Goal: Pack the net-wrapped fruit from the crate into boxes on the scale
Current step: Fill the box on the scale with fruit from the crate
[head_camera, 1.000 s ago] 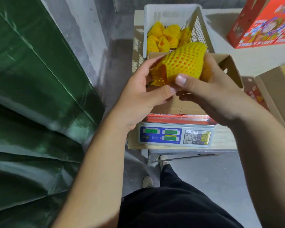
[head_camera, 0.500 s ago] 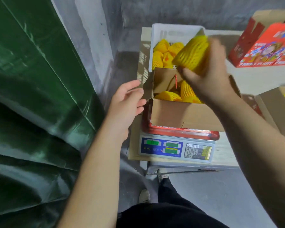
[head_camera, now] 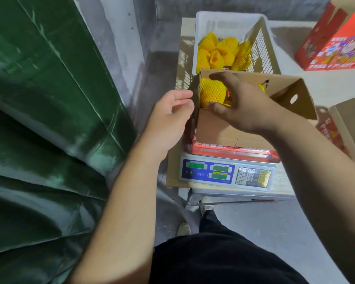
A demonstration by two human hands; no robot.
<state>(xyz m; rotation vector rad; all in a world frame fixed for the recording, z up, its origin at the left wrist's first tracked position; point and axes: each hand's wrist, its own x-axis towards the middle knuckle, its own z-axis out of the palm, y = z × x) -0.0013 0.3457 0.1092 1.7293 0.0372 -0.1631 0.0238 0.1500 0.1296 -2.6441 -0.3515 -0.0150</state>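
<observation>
Under the spread fingers of the right hand, a net-wrapped fruit is lying in the far left corner of the box that is sitting on the scale. Those fingers are standing apart and arching over the fruit, thumb at its near side, index tip at its far side; whether they are touching the net I cannot tell. Just left of the box wall, the left hand is waiting with relaxed, loosely curved fingers, holding nothing. Beyond the right fingertips, more wrapped fruit is piled in the white crate.

Judging by looks, the foam net is soft and grippy, cushioning fruit that is probably fairly heavy and easily bruised. A wide grasp around the belly, thumb opposite fingers, seems safest; pulling on the loose net ends is likely to strip the sleeve.
</observation>
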